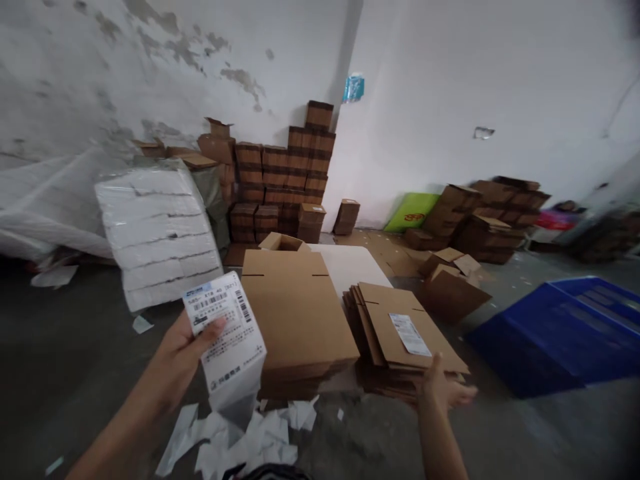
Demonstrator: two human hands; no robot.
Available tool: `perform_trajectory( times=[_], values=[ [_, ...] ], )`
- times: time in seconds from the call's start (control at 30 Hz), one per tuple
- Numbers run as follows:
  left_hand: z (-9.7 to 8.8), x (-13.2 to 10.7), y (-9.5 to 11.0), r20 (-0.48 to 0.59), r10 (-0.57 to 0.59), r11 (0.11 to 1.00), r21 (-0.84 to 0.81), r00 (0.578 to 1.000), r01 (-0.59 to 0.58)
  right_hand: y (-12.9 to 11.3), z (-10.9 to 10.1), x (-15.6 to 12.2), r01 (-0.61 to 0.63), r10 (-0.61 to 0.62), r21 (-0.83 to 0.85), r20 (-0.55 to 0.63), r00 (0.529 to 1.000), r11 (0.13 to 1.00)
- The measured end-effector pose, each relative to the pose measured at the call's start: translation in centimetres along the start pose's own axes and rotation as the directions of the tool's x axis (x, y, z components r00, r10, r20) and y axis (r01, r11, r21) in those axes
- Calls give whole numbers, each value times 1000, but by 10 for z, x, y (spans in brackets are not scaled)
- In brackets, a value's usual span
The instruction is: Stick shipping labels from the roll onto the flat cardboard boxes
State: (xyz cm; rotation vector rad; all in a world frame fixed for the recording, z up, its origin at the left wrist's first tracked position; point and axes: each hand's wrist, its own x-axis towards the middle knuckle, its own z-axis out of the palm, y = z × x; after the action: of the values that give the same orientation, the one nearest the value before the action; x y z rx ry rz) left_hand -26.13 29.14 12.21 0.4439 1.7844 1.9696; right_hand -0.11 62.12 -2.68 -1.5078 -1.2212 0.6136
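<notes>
My left hand (193, 343) pinches a strip of printed shipping labels (233, 333), thumb on the printed face; the strip's lower end hangs down. Right of it stands a tall stack of flat cardboard boxes (295, 307). A second, uneven stack of flattened boxes (400, 300) lies to the right, with one shipping label (410, 335) stuck on its top box. My right hand (443, 390) is at the near edge of this stack, thumb up against the edge and fingers stretched out to the right, somewhat blurred.
Crumpled white backing paper (250, 440) litters the floor in front. A blue bin (555, 333) stands at right, with an open carton (455, 283) beside the labelled stack. A white table (350, 260) shows behind. Bundled cardboard (285, 173) and plastic-wrapped white packs (160, 233) stand farther back.
</notes>
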Motion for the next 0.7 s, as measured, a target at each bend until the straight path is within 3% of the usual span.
perform_trajectory(
  times=[0.03,0.1,0.13,0.17,0.2,0.23,0.27,0.3,0.4,0.47,0.53,0.6,0.63,0.67,0.7],
  values=[
    [2,-4,0,48,30,999,44,998,-32,-23,-2,-18,-3,1,97,22,1000,995],
    [7,-12,-1,176,76,974,197,981,-111,-76,-8,-64,76,-153,299,241,958,951],
    [10,-16,-1,243,88,945,286,966,-159,-104,-12,-88,152,-333,400,436,836,904],
    [13,-20,0,304,93,909,363,948,-206,-130,-15,-112,239,-515,485,584,628,841],
    [15,-24,1,347,92,878,414,933,-241,-153,-18,-132,313,-641,561,650,407,767],
    [15,-26,2,375,80,864,436,924,-252,-172,-20,-149,374,-720,624,657,226,686],
    [13,-29,4,383,59,877,422,922,-232,-186,-20,-162,430,-761,656,635,128,620],
    [10,-31,5,363,37,912,370,931,-180,-195,-19,-170,473,-789,669,607,98,573],
    [1,-33,11,266,-164,986,27,950,162,-202,-9,-184,518,-853,700,506,128,492],
    [0,-33,14,273,-339,886,-229,900,404,-199,-3,-192,509,-897,759,436,66,406],
    [4,-30,16,310,-446,757,-370,840,539,-198,-3,-202,497,-916,799,400,-20,338],
    [7,-23,15,270,-457,722,-445,848,530,-203,-9,-205,491,-906,804,417,-64,335],
    [5,-18,14,221,-436,732,-477,872,487,-206,-13,-202,471,-898,809,434,-73,353],
    [2,-11,12,153,-398,751,-511,904,418,-211,-17,-195,431,-889,816,454,-63,386],
    [-5,-4,9,80,-361,768,-539,929,345,-216,-18,-185,374,-882,822,471,-23,429]
  ],
)
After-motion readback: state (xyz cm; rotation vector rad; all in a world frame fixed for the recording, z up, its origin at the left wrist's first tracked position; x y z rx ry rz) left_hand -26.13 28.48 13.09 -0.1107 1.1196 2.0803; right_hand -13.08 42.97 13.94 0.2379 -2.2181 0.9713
